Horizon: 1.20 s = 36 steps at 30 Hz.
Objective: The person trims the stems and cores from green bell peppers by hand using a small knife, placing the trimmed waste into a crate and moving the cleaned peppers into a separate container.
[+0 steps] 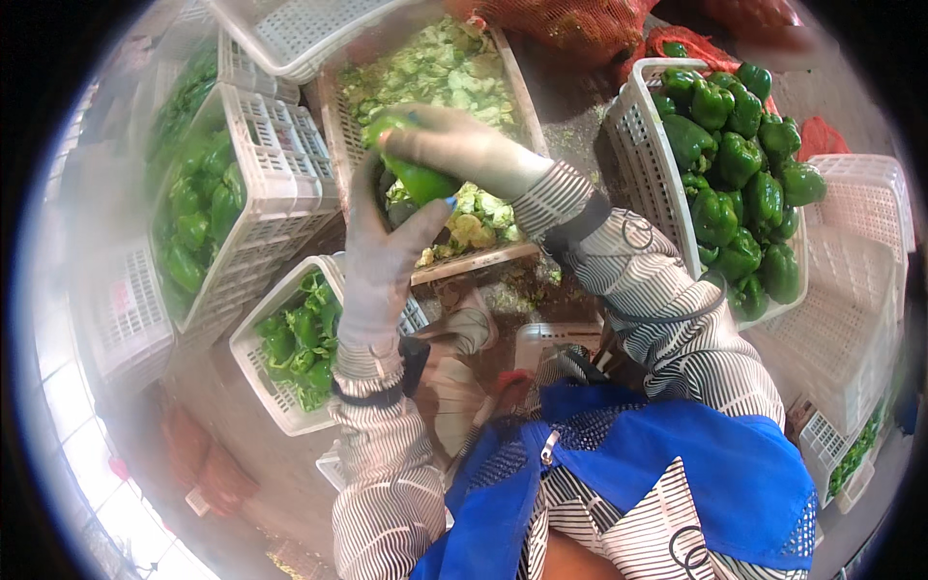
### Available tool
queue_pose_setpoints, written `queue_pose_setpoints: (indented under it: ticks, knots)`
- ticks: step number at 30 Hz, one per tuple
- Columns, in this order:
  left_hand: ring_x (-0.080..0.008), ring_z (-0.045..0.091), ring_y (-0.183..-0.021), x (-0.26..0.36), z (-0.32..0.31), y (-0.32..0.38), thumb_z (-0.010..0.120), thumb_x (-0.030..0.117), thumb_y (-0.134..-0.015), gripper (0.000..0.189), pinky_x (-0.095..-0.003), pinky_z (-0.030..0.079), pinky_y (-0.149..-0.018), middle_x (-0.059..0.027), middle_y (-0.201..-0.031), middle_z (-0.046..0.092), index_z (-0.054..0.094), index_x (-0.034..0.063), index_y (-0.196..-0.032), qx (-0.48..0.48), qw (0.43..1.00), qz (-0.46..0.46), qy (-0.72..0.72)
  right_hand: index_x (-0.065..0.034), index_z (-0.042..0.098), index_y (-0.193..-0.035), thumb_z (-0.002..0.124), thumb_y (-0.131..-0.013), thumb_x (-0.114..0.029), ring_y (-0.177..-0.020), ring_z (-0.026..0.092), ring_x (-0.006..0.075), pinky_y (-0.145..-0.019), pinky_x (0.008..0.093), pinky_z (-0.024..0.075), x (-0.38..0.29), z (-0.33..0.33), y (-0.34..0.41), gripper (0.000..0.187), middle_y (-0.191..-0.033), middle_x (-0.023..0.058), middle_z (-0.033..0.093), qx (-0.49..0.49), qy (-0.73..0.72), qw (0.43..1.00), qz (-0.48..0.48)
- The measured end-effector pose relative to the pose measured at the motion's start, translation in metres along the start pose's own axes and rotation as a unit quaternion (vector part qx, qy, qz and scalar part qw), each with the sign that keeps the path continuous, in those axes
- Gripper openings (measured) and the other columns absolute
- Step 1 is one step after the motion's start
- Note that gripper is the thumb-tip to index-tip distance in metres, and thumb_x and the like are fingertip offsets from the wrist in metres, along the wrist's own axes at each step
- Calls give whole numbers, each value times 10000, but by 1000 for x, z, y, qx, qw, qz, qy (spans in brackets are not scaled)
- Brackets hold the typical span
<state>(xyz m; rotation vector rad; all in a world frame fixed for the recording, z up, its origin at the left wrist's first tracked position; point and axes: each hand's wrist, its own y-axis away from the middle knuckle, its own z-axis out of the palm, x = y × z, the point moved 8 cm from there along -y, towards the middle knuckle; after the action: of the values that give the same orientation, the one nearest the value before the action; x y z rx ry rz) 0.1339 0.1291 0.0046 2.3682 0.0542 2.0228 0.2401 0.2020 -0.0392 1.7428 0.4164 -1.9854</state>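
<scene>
A green bell pepper (422, 180) is held between my two gloved hands above a crate (478, 262). My left hand (380, 264) cups it from the left and below, with the thumb along its near side. Reaching in from the right, my right hand (467, 145) grips its upper side, the fingers wrapped over the top. A small blue bit shows at my left thumb tip; what it is I cannot tell. Below the pepper, the crate holds a heap of pale green pepper cores and scraps (442, 72). The far side of the pepper is hidden by my fingers.
On the right, a white plastic crate (645, 156) is heaped with green bell peppers (739, 159). Peppers also fill a tall crate (283, 196) and a smaller crate (246, 362) at left. Stacked crates (834, 290) stand far right. A red mesh sack (565, 29) lies behind.
</scene>
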Motion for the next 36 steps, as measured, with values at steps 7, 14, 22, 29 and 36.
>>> queue_pose_setpoints:
  ticks: [7,14,22,29,36]
  knots:
    - [-232,637,-1127,37,4,25,837,107,-800,762,-357,514,-989,-166,-1255,631,460,13,-1457,57,985,18,-162,-27,611,-1206,601,-1024,-364,-873,703,166,-768,315,610,14,21,7,384,-1041,90,684,-40,-330,932,141]
    - [-277,680,-986,14,9,25,897,279,-725,661,-358,532,-896,-191,-1107,679,619,-31,-1238,20,935,-11,-354,-38,615,-1259,594,-1036,-342,-876,684,136,-767,278,578,29,35,10,378,-1061,67,691,-112,-329,922,168]
    - [-210,666,-1056,-42,-14,23,573,476,-1023,521,-302,561,-862,-90,-1196,665,584,44,-1314,162,947,-152,232,21,289,-1554,728,-931,-454,-1153,598,196,-1021,332,497,1,42,7,899,-1300,129,608,-165,-202,961,90]
    - [-188,665,-1040,-58,-11,22,523,527,-1020,523,-364,582,-875,-77,-1162,649,577,79,-1283,167,885,-181,396,-60,285,-1568,824,-791,-314,-1198,605,265,-1022,335,498,-14,44,12,980,-1326,219,592,-153,65,986,30]
    - [-180,699,-874,-80,-16,14,504,326,-1008,299,-345,603,-762,-51,-989,687,645,71,-1076,140,886,-196,396,-90,327,-1543,774,-820,-259,-1159,612,259,-1006,343,495,-13,52,20,867,-1238,183,619,-185,122,975,-20]
